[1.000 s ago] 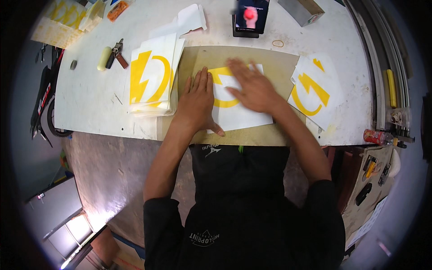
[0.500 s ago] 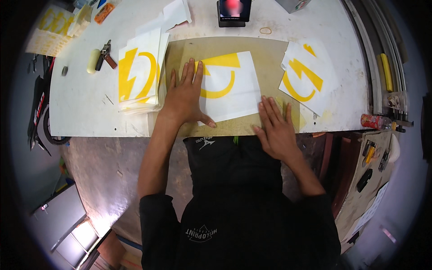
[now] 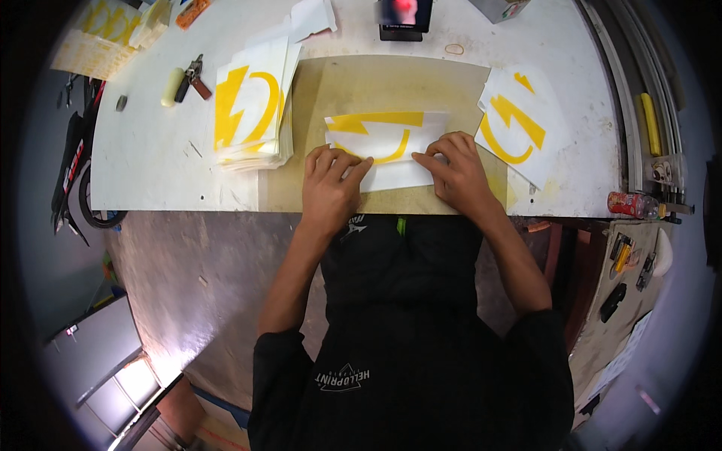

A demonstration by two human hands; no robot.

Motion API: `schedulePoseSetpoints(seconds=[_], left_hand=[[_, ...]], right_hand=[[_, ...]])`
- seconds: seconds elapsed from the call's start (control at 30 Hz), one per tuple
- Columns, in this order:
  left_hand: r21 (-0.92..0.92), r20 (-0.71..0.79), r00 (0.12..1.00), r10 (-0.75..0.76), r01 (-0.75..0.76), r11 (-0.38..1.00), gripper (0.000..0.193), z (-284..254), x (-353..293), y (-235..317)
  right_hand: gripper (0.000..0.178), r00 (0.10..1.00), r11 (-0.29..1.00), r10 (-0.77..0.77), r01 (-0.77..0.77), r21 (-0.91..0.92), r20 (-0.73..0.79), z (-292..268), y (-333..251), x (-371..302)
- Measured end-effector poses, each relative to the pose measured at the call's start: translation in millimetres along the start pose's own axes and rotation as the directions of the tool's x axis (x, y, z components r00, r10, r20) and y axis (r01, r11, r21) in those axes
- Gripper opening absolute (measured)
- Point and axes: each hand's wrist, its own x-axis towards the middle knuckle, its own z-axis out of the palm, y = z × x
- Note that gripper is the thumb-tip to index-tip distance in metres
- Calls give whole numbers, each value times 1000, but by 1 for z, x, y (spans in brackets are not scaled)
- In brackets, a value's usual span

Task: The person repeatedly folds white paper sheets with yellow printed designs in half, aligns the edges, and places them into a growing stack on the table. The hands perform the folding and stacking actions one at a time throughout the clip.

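A white sheet with a yellow printed shape (image 3: 387, 141) lies bent over the brownish mat (image 3: 376, 81) in front of me. At its left edge my left hand (image 3: 329, 184) pinches it between thumb and curled fingers. My right hand (image 3: 460, 177) grips the right edge in the same way. Between the hands the sheet bows, its far strip tilted up and its near part white. Left of the mat rests a thick stack of similar yellow-printed sheets (image 3: 252, 113). More yellow-printed sheets (image 3: 515, 124) lie to the right, partly over the mat.
On the white table (image 3: 150, 177), past the left stack, are a dark tool with a brown handle (image 3: 193, 81) and a pale yellow rounded object (image 3: 172, 86). A screen on a stand (image 3: 404, 22) is at the far edge. A bottle (image 3: 635, 204) lies at the right corner.
Both hands were flat, the left on the sheet, the right at its edge. Now they pinch its sides, and the sheet has turned straighter and bent. The view has shifted slightly.
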Motion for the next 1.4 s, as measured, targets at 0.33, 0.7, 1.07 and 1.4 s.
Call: schedulePoseSetpoints(seconds=[0.33,0.7,1.07,1.4], left_hand=[[-51,4,998,-65,65,997,34,0,-32,33],[-53,-14,997,-69,69,996,29,2,-34,33],[-46,-12,997,-74,74,996,26,3,-36,32],[-90,-24,995,-97,94,991,25,2,-33,32]], right_hand=[[31,999,998,0,3,60,-40,1,-36,-33],[30,998,998,-22,25,51,-56,0,-34,-34],[28,998,998,-3,7,65,-64,1,-34,-34],[28,996,993,48,-40,110,-76,1,-37,-31]])
